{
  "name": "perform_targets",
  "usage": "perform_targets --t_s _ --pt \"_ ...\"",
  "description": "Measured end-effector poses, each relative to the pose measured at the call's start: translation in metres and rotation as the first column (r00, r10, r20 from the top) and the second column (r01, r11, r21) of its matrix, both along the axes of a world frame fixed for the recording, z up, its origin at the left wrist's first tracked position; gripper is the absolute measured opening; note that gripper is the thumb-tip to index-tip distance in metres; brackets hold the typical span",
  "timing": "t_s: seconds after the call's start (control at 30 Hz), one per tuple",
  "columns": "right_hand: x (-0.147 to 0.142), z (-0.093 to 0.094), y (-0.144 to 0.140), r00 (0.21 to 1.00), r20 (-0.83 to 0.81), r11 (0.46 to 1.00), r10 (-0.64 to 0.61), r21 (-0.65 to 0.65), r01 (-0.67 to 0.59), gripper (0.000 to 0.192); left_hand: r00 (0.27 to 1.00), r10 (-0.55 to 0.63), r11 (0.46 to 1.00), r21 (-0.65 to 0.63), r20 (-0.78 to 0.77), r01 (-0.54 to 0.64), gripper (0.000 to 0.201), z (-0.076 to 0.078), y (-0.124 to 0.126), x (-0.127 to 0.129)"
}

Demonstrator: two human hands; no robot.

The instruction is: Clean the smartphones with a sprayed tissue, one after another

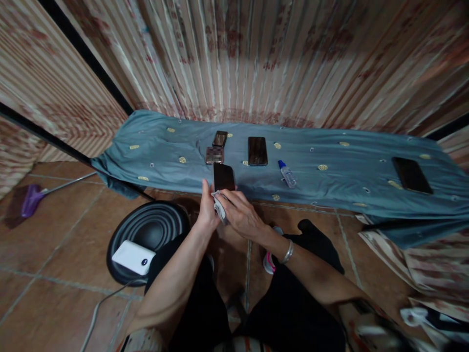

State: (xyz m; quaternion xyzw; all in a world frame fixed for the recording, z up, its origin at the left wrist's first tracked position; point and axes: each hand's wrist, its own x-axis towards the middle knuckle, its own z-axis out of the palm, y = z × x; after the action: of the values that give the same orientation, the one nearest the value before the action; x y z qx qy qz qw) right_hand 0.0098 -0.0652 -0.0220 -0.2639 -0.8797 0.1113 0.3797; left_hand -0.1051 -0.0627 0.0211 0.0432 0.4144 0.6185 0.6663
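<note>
My left hand [207, 208] holds a dark phone [223, 176] upright by its lower edge, in front of a table draped in a blue-grey cloth [154, 151]. My right hand [240, 212] presses a small white cloth [220, 205] against the bottom of that phone. A silver bracelet sits on my right wrist. Behind the held phone, on the cloth, lie a small blurred device [214, 155], another dark phone [220, 139] and a third phone [257, 150]. A small clear spray bottle [287, 174] with a blue cap lies to the right of them.
A larger dark tablet or phone [410, 174] lies at the table's right end. On the tiled floor, a white power bank [133, 257] rests on a round black speaker cone [146, 234]. A purple broom [31, 199] lies at left. Striped curtains hang behind.
</note>
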Motion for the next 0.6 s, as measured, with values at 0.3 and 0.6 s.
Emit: perform_targets --t_s 0.3,0.6 --pt "-0.002 -0.011 0.002 1.0 0.01 1.0 0.001 -0.002 -0.001 0.046 0.998 -0.037 0.999 0.032 -0.058 0.039 0.064 -0.003 0.001 -0.005" --pt "0.001 -0.013 0.02 0.999 -0.019 0.999 -0.046 -0.01 0.046 0.045 0.996 -0.012 0.999 0.046 -0.088 0.017 0.055 -0.008 -0.004 0.009"
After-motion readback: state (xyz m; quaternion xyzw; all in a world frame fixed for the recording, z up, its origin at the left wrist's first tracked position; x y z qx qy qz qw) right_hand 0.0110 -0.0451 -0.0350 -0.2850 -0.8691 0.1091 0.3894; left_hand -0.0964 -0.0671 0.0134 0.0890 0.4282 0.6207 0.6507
